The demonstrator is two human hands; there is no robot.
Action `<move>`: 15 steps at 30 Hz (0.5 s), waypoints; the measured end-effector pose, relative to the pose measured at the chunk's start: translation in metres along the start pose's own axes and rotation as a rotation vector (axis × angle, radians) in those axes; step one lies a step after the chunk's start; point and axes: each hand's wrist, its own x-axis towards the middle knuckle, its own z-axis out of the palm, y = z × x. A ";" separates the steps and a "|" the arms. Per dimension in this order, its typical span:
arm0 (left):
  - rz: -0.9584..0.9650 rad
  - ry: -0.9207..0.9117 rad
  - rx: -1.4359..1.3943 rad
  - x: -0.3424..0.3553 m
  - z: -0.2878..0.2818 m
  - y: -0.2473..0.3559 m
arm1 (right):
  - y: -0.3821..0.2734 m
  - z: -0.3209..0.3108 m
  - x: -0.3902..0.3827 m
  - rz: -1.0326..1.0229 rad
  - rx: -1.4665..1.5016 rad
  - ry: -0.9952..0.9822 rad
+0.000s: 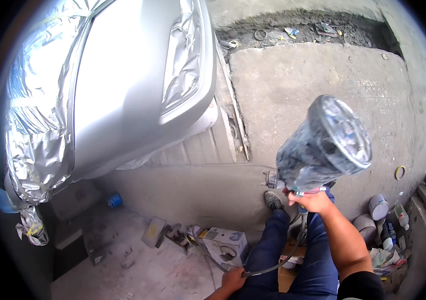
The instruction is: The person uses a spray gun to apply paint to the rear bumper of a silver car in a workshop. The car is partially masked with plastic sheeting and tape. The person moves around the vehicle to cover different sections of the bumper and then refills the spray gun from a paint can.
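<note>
My right hand point(309, 199) grips a spray gun point(273, 180) with a large paint-smeared translucent cup point(318, 140) on top, held at the right of centre. Low in the picture, my left hand point(233, 279) is closed on a dark hose point(273, 267) that runs across my legs and up toward the gun. At the upper left stands a silver car body point(123, 65), with crinkled foil masking point(38, 155) over its left part and a further foil-covered patch point(180, 60) on its panel. The gun is apart from the car.
Concrete floor point(323, 70) with a rubble-filled trench point(303, 32) runs along the back. A cardboard box point(218, 242) and clutter lie by my legs. Cans point(378, 207), bottles point(400, 215) and a tape roll point(399, 172) are at right, a blue container point(114, 200) at left.
</note>
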 end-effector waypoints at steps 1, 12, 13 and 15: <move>-0.005 -0.006 0.010 -0.001 0.001 -0.001 | 0.007 0.003 -0.001 0.025 0.094 -0.018; -0.077 0.022 -0.046 0.036 -0.003 0.002 | 0.029 -0.053 0.102 -0.122 0.035 0.734; -0.078 0.035 -0.053 0.037 -0.001 -0.001 | 0.045 -0.043 0.101 -0.092 0.045 0.691; -0.083 0.065 -0.068 0.038 0.004 -0.006 | 0.088 -0.018 0.094 -0.028 0.088 0.515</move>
